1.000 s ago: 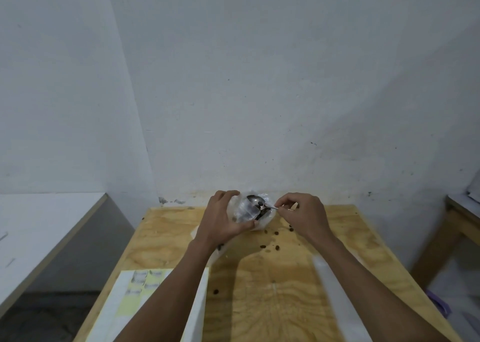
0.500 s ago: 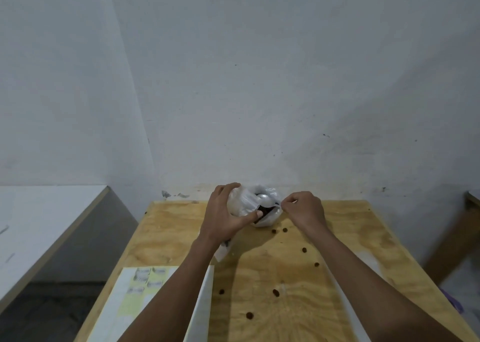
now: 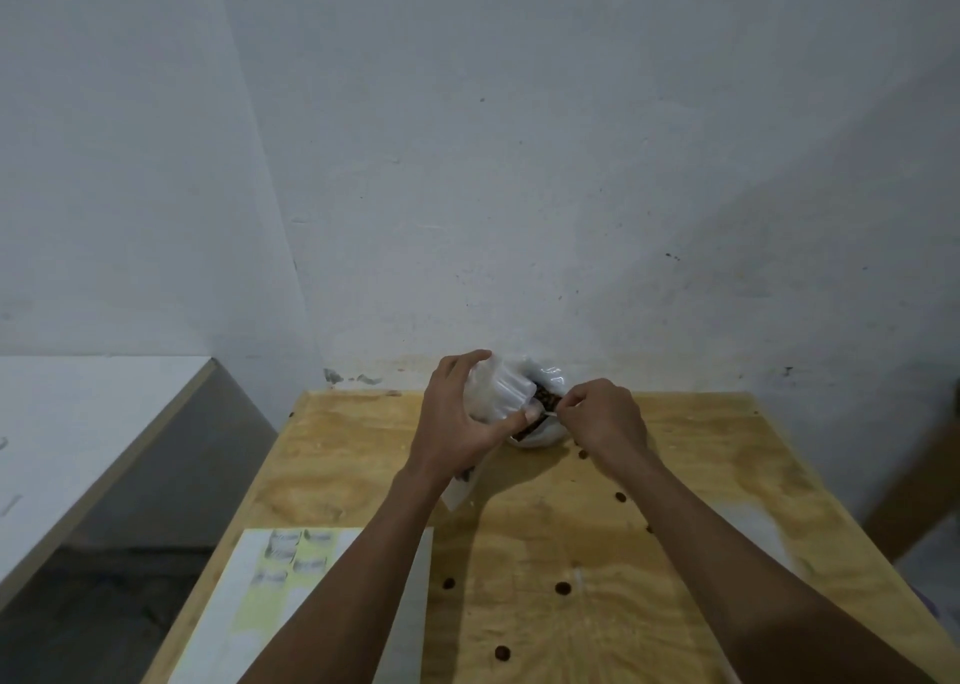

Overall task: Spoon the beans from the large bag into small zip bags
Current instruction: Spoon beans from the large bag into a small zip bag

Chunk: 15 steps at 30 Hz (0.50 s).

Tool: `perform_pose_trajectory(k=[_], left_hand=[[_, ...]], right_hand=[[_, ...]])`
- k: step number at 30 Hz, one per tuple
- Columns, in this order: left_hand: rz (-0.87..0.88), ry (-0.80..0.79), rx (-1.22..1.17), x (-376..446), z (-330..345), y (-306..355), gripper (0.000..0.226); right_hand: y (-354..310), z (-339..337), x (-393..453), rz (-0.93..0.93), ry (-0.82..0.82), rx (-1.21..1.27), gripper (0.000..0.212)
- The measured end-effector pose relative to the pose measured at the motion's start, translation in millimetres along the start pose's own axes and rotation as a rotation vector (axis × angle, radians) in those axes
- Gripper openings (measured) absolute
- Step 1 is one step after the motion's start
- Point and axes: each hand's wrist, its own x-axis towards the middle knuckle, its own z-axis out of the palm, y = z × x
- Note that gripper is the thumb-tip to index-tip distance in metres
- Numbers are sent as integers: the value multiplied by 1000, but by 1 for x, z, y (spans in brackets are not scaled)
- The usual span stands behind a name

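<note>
The spoon bowl, bright above the bag mouth a second ago, is now sunk among the beans (image 3: 546,401), so a scoop seems underway. The left hand (image 3: 457,423) fingers clench the large bag (image 3: 498,390) at the bench's (image 3: 363,455) far edge; the right hand (image 3: 602,418) pinches the spoon handle (image 3: 549,414)

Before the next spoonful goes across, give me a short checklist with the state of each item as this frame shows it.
1. Left hand holding a bag at the large bag: ok.
2. Right hand pinching the spoon handle: ok.
3. Spoon bowl loaded: cannot tell, hidden in the plastic.
4. Beans showing in the large bag: ok.
5. Table free of spills: not ok, loose beans lie scattered.
6. Small bag's mouth open: cannot tell.
</note>
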Motion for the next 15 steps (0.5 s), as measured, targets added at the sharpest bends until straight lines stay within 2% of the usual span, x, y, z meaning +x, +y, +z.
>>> perform_pose_trajectory(k=[6,10,13,15], left_hand=[[-6,0,12,-2,1,-2,85],[-7,-5,3,-4,1,1,83],[-10,-4,-5,-6,0,3,84],[-20,6,-5,-5,-1,5,85]], right_hand=[[3,-13,-6,-108,19,-58,18],[4,-9,-4,-116,-108,-45,19],[5,-11,-3,-174,-15,36,14],[-1,-18,-6,-228,41,233,15]])
